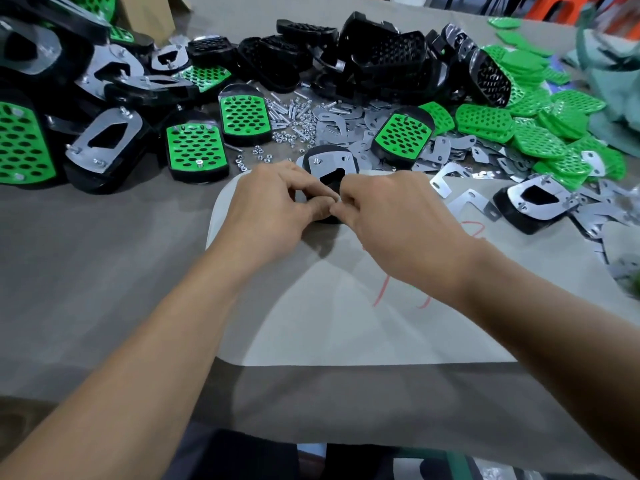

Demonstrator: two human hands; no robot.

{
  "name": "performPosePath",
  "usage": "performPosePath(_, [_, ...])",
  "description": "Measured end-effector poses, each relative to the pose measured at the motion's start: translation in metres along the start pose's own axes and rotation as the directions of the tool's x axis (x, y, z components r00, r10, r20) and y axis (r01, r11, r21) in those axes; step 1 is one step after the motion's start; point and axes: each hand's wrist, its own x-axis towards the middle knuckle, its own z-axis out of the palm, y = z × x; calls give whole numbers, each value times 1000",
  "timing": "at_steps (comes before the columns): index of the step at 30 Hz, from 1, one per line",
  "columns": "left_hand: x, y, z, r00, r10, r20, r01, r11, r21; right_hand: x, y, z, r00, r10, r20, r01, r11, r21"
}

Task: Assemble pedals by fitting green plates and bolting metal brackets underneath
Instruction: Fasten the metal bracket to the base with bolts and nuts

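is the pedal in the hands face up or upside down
Upside down. The pedal held by the left hand and right hand shows its metal bracket on top; no green plate is visible on it.

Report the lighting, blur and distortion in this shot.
Head view: soft even light, faint shadow beneath left hand and right hand; wide-angle bending curves the grey table; green perforated plastic plates far right smear; black plastic pedal between them is sharp.

Plates (485, 121) green, perforated with rows of oval holes; pedals (388, 53) black; brackets (330, 122), bolts (294, 110) silver; table (86, 254) grey; sheet (346, 327) white, red-marked.
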Motion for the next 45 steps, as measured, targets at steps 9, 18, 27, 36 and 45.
performPosePath(9, [1, -2, -1, 1000, -11, 1, 11, 1000, -11, 19, 4, -18, 991, 34, 131, -46, 994, 97])
performPosePath(18, [0, -3, -1, 1000, -18, 2, 18, 999, 26, 34, 2, -32, 957, -100, 273, 93, 995, 40])
performPosePath(27, [0, -1, -1, 1000, -23, -4, 23, 999, 22, 34, 7, -33, 920, -161, 358, 166, 986, 16])
performPosePath(36, [0, 0, -1, 1000, -29, 12, 29, 1000, -7, 18, 11, -35, 975, -136, 176, 120, 988, 99])
performPosePath(45, [0, -1, -1, 1000, -11, 8, 11, 1000, -2, 21, 5, -34, 939, -218, 266, 245, 967, -73])
